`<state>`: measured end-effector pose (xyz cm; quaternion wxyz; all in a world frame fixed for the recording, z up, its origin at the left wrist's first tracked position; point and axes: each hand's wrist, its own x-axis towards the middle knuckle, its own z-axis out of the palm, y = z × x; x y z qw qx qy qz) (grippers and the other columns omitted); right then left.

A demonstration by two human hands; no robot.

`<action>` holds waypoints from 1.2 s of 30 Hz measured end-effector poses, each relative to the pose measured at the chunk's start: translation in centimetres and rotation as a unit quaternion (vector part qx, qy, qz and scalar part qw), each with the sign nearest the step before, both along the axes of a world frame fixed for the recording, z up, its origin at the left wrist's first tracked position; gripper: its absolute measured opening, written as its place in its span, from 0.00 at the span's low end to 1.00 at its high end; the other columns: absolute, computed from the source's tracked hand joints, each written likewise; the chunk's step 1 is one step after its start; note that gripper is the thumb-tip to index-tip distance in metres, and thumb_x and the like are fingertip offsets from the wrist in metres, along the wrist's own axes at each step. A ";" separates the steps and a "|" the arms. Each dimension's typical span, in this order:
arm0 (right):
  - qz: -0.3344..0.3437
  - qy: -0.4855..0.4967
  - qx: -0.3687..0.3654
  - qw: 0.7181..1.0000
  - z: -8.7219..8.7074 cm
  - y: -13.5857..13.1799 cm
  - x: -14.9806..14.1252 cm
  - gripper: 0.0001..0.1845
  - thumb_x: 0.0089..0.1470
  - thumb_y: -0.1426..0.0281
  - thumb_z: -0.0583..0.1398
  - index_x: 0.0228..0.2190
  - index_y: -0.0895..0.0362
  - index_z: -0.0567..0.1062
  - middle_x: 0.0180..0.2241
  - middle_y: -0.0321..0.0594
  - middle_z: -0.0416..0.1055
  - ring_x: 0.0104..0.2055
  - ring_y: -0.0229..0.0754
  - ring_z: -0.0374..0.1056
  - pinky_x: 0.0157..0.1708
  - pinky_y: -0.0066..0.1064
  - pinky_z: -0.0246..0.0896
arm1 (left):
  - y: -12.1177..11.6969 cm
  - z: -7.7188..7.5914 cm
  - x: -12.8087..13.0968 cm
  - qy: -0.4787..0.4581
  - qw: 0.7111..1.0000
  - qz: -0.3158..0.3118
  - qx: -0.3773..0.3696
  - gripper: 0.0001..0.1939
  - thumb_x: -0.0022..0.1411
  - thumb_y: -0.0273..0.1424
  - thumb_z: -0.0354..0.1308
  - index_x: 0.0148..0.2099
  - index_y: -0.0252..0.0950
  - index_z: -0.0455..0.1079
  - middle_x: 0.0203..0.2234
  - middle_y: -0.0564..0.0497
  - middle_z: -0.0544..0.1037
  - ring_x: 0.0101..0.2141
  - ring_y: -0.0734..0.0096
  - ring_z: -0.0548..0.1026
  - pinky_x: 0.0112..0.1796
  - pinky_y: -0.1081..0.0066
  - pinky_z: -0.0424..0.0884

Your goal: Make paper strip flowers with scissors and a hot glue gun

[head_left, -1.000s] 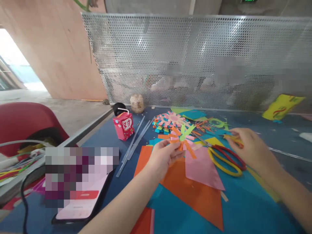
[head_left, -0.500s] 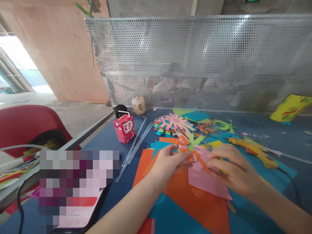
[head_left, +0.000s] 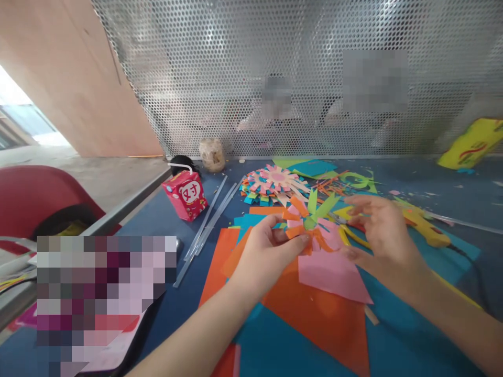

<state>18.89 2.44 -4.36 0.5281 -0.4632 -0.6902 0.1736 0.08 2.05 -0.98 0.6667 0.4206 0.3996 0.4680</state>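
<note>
My left hand (head_left: 267, 251) pinches a small paper flower (head_left: 310, 222) made of orange, pink and green strips, holding it just above the table. My right hand (head_left: 379, 235) hovers right of the flower with fingers spread and curled, holding nothing. Beneath lie a pink paper sheet (head_left: 334, 275) and an orange sheet (head_left: 322, 319). Partly hidden behind my right hand are scissors with yellow handles (head_left: 349, 235). A yellow glue gun (head_left: 426, 230) lies to the right.
A finished multicoloured paper flower (head_left: 275, 183) and paper scraps lie farther back. A pink drink carton (head_left: 184, 193) with a straw and clear glue sticks (head_left: 208, 220) are at left. A phone (head_left: 106, 324) lies near left. A perforated metal screen (head_left: 275, 78) closes the back.
My right hand left the glue gun, came to the flower, then lifted with fingers spread. My left hand raised the flower slightly. The camera moved closer and tilted down.
</note>
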 end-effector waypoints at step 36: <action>-0.047 0.003 0.007 0.999 0.0 0.2 -0.1 0.27 0.45 0.57 0.61 0.44 0.49 0.58 0.45 0.43 0.59 0.42 0.47 0.61 0.38 0.44 0.61 | -0.1 -0.5 0.1 0.026 0.999 -0.037 0.022 0.07 0.53 0.23 0.59 0.37 0.33 0.66 0.24 0.52 0.76 0.26 0.74 0.76 0.32 0.74 0.71</action>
